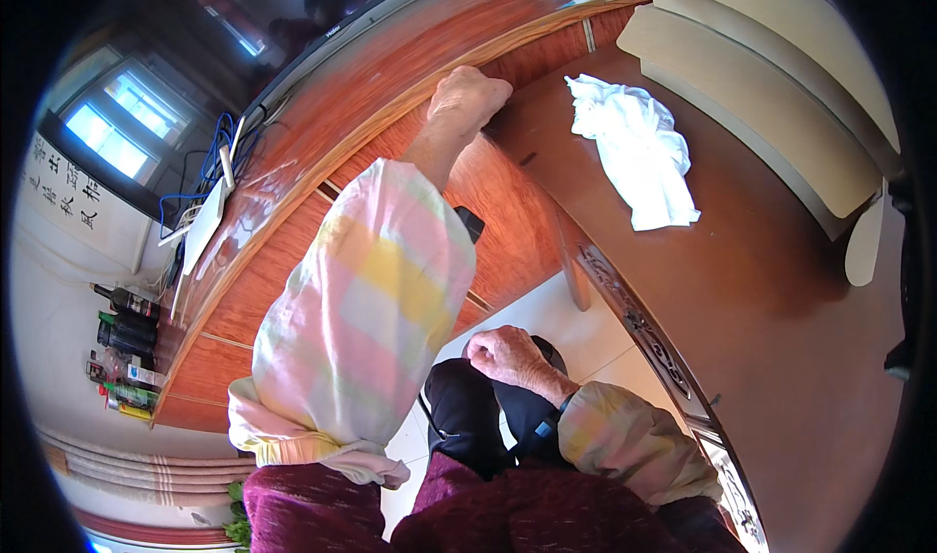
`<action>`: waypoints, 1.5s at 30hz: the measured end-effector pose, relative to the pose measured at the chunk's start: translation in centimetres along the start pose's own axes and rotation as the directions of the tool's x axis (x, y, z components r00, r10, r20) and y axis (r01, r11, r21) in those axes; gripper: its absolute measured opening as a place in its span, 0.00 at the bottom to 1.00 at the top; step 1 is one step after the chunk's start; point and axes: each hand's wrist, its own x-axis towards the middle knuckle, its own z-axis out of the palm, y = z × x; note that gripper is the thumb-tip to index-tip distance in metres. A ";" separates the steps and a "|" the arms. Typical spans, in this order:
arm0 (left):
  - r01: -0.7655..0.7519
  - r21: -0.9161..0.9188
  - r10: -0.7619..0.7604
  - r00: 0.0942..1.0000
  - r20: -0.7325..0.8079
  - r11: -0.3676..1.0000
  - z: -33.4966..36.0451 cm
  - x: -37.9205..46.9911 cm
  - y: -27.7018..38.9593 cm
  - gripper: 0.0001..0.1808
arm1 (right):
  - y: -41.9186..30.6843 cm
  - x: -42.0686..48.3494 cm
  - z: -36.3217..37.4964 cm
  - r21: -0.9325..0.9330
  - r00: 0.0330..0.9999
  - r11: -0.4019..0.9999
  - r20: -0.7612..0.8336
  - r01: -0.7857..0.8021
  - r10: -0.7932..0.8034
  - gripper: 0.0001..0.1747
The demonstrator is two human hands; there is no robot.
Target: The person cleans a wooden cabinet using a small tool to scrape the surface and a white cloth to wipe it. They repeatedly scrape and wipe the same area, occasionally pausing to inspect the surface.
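My left hand [468, 99] reaches forward to the front edge of a reddish wooden cabinet [395, 77]. It looks curled, with its back towards me, and what its fingers touch is hidden. A loose sleeve in pastel checks covers that forearm. Near my knees is my right hand [509, 359], its fingers curled in; I see nothing in it, but its palm is hidden. A crumpled white cloth [644, 158] lies on the brown wooden table [739, 289], to the right of my left hand. Below my left wrist, a small black object [469, 224] shows partly behind the sleeve.
A large television [241, 62] stands on the cabinet, beside a white router [205, 223] with blue cables. Bottles [128, 319] stand at the cabinet's left end. Beige panels [754, 106] rise at the table's far right. The table's carved edge [633, 319] runs beside my right arm.
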 end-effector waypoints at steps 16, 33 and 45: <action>-0.064 -0.355 0.090 0.994 0.056 0.933 -0.1 -0.6 -2.6 0.12 | -0.3 0.0 0.8 -0.020 0.999 0.999 0.035 0.027 -0.027 0.06; 0.005 -0.184 -0.030 0.990 -0.136 0.983 1.5 1.2 -1.1 0.10 | -0.2 0.0 0.1 -0.049 1.000 0.999 0.023 0.006 -0.005 0.03; -0.061 -0.418 0.097 0.993 0.066 0.906 0.1 -0.3 -2.9 0.14 | -0.2 -0.1 0.2 -0.030 0.999 0.999 0.038 -0.016 0.017 0.07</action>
